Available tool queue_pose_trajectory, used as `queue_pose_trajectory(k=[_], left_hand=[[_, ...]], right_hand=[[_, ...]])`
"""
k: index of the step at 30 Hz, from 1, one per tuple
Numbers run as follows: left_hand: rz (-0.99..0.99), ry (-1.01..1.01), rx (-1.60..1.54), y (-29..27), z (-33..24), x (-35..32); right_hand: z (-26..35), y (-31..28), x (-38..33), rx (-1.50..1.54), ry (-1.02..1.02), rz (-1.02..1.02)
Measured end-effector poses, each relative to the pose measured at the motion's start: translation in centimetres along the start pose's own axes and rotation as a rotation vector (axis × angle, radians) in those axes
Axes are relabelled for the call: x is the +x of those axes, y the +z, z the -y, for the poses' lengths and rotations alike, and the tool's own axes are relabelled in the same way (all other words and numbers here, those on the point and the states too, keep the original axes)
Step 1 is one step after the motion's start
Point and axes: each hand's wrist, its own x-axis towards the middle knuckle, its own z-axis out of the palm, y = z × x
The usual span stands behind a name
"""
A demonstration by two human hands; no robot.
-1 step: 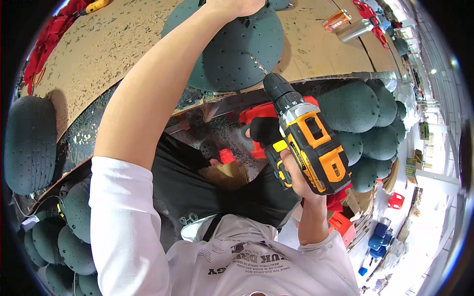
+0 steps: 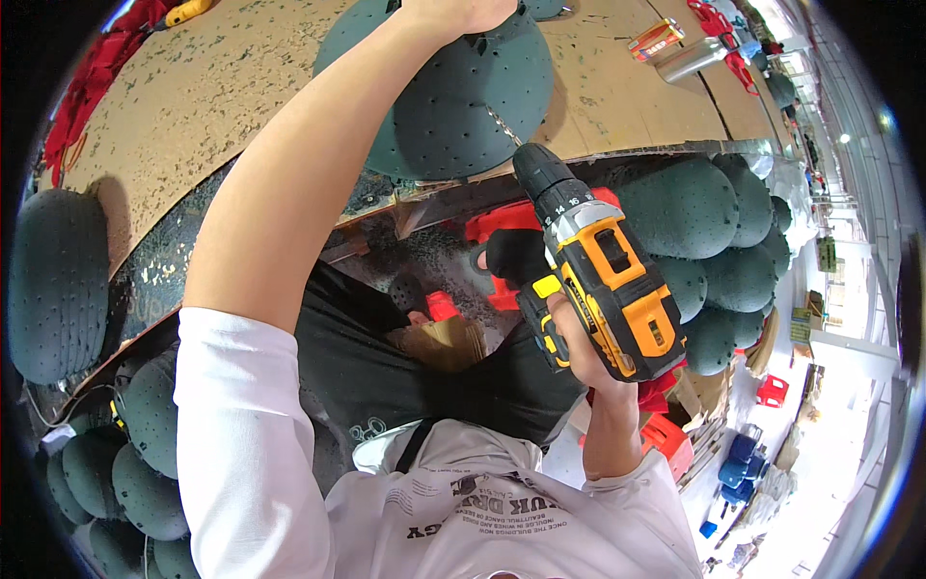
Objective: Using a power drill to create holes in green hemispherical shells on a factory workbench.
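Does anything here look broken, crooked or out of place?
Nothing looks broken. The right hand grips a yellow and black drill, its bit against the dark green dimpled dome that the left hand steadies on the wooden board. Similar domes lie heaped nearby.

The right hand (image 2: 576, 340) holds a yellow drill (image 2: 600, 270) at a dark green dome (image 2: 463, 96), the left hand (image 2: 453, 14) pressing on it.
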Motion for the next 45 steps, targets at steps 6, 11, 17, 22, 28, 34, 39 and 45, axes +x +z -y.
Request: queue_pose_trajectory(k=[6, 11, 17, 22, 28, 34, 39, 45], left_hand=[[-0.011, 0.021, 0.004, 0.2, 0.3, -0.3], [0.041, -0.02, 0.008, -0.3, 0.0, -0.6], [0.018, -0.004, 0.006, -0.1, -0.9, -0.1], [0.105, -0.016, 0.113, 1.7, 1.0, 1.6], [0.087, -0.008, 0.099, 1.9, 0.0, 0.6], [0.105, -0.066, 0.081, 0.5, 0.2, 1.3], [0.132, -0.085, 0.056, 0.6, 0.8, 1.1], [0.106, -0.116, 0.059, 1.1, 0.3, 1.5]], right_hand=[[0.8, -1.0, 1.0, 0.169, 0.17, 0.03], [0.4, -3.0, 2.6, 0.075, 0.106, 0.038], [0.0, -4.7, 4.1, -0.048, -0.028, 0.085], [-1.8, -2.1, 2.5, 0.31, 0.254, -0.024], [-0.3, -1.6, 8.4, 0.531, 0.554, 0.114], [-0.7, -0.6, 9.4, 0.555, 0.555, 0.121], [-0.2, -1.9, 9.1, 0.647, 0.548, 0.08], [-0.6, -4.9, 7.8, 0.586, 0.633, 0.243]])
